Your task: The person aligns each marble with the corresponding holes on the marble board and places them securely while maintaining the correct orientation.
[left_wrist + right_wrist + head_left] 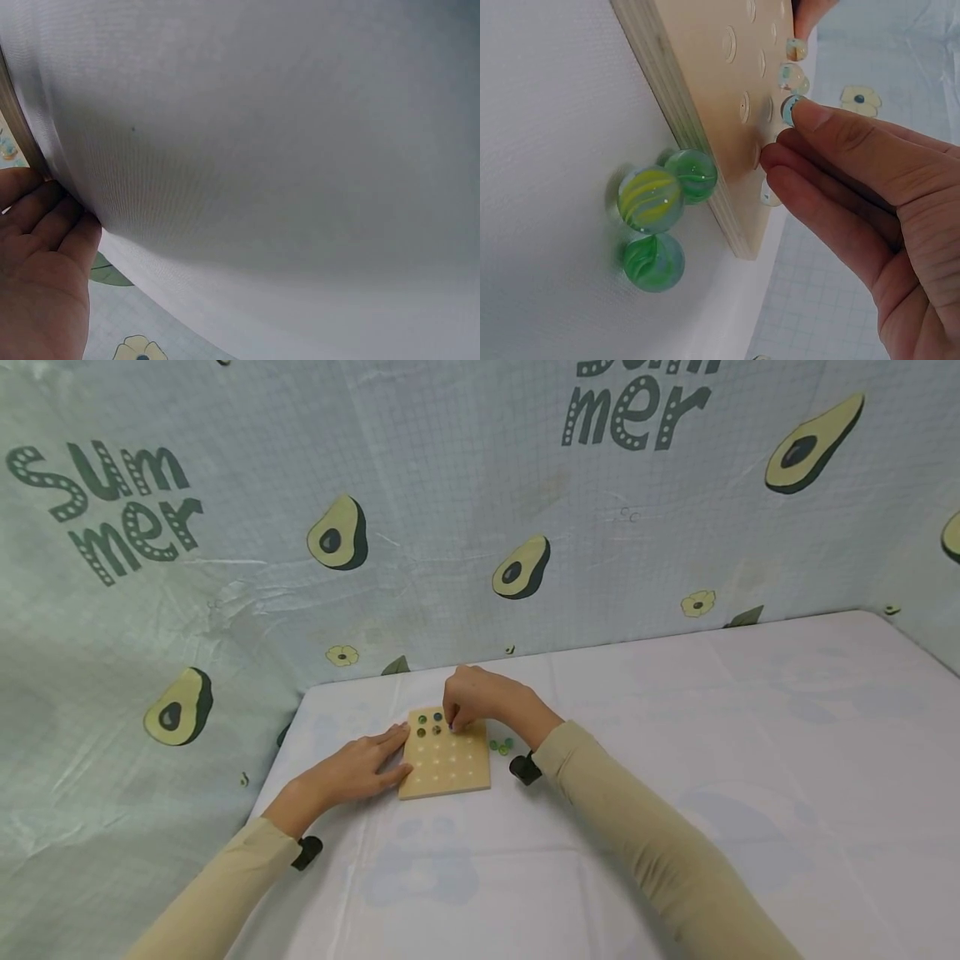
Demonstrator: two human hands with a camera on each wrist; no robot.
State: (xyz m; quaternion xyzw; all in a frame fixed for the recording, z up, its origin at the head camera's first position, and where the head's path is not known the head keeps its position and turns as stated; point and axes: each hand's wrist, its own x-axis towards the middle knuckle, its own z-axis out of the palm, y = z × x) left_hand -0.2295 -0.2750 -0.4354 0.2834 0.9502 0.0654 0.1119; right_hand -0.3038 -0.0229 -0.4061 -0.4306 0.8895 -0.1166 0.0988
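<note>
A square wooden board (431, 787) with rows of round hollows lies at the far left of the table. Several glass marbles (422, 732) sit in hollows near its far left corner. My left hand (356, 768) rests against the board's left edge, fingers extended and thumb apart. Over the far part of the board, my right hand (483, 696) pinches a bluish marble (789, 111) at the surface; the thumb partly covers it. Three loose marbles lie beside the board's right edge: two green ones (654, 262) and a yellow-striped one (650, 199).
A pale cloth covers the table (525, 877). Behind it and on the left hangs a light sheet (435, 527) printed with avocados and lettering. Small black wrist cameras (525, 768) hang under both wrists.
</note>
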